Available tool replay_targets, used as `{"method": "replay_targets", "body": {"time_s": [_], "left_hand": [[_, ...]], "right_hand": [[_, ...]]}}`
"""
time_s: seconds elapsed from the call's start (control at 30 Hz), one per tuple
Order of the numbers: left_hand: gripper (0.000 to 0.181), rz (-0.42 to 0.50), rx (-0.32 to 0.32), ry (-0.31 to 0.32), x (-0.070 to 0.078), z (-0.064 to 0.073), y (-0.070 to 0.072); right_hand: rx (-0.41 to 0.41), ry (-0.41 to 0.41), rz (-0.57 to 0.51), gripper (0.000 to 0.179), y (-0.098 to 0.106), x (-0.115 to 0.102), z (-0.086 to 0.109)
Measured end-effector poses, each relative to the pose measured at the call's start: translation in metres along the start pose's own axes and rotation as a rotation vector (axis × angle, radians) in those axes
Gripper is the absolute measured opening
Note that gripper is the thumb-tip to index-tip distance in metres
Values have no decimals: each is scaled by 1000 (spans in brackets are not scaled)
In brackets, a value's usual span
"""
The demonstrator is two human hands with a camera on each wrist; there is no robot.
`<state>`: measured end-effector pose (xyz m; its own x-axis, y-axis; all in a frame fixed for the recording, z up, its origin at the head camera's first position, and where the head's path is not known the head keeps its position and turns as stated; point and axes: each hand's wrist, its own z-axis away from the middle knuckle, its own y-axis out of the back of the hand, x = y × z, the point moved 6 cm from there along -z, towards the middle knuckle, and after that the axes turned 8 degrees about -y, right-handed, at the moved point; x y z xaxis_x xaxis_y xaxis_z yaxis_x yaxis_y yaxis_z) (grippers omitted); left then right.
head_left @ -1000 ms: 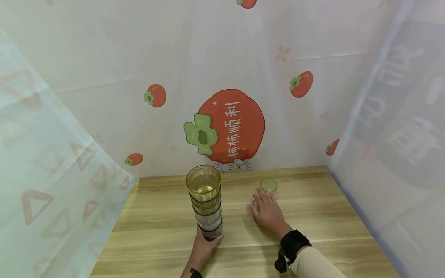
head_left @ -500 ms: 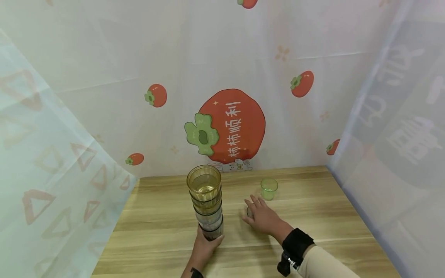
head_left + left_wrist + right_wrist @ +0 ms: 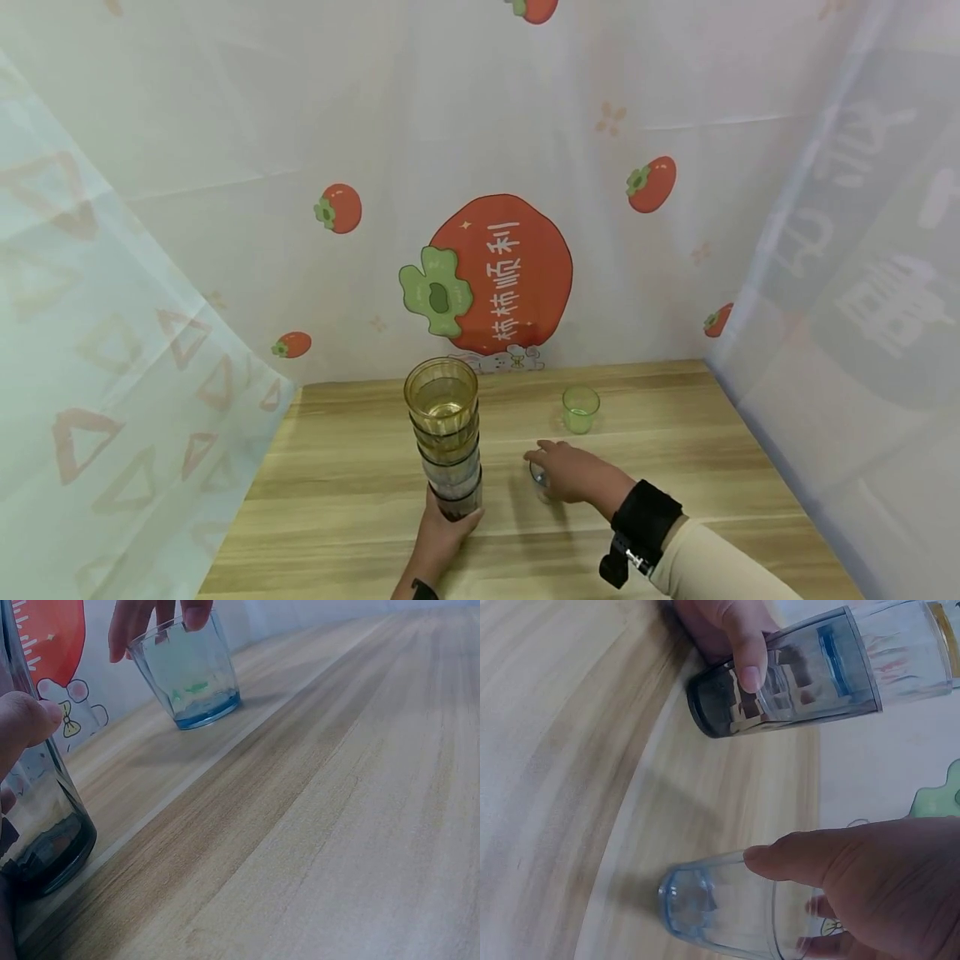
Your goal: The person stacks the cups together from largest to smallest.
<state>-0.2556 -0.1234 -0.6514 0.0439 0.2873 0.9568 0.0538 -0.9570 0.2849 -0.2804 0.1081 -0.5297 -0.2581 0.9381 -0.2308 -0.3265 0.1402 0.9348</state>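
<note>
My left hand (image 3: 438,540) grips the lowest cup of a tall nested stack of cups (image 3: 444,437), amber at the top, clear further down and dark grey at the bottom. In the right wrist view, the left thumb lies along the dark cup (image 3: 780,682). To the right of the stack, my right hand (image 3: 576,473) pinches a clear, blue-tinted glass cup (image 3: 191,675) near its rim, thumb on one side and fingers on the other. That cup stands upright at the table surface; whether it touches is hard to tell. In the head view the hand hides most of it.
A small green glass cup (image 3: 581,411) stands behind my right hand. The wooden table (image 3: 337,467) is bounded by a printed cloth backdrop (image 3: 225,250) at the rear and hanging cloth sheets on both sides.
My right hand has moved away from the green cup and towards me with the blue-tinted cup, its fingers now round the rim. The left hand and the stack stay put.
</note>
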Motion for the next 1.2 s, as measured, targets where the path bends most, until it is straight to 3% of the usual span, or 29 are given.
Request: {"method": "replay_targets", "body": {"time_s": [0.3,0.6,0.77,1.2], "left_hand": [[108,26,1,-9,-2,-1,0],[108,19,-5,-4,0,-1,0],[107,7,-7,-5,0,-1,1],[104,11,-7,-48,2,0,2]], "right_hand": [[28,45,44,53,8,-12,7],[-52,116,-17,54,13,-18,10],[-13,155,-31,55,36,-28,16],[77,166,-34,56,111,-47,38]]}}
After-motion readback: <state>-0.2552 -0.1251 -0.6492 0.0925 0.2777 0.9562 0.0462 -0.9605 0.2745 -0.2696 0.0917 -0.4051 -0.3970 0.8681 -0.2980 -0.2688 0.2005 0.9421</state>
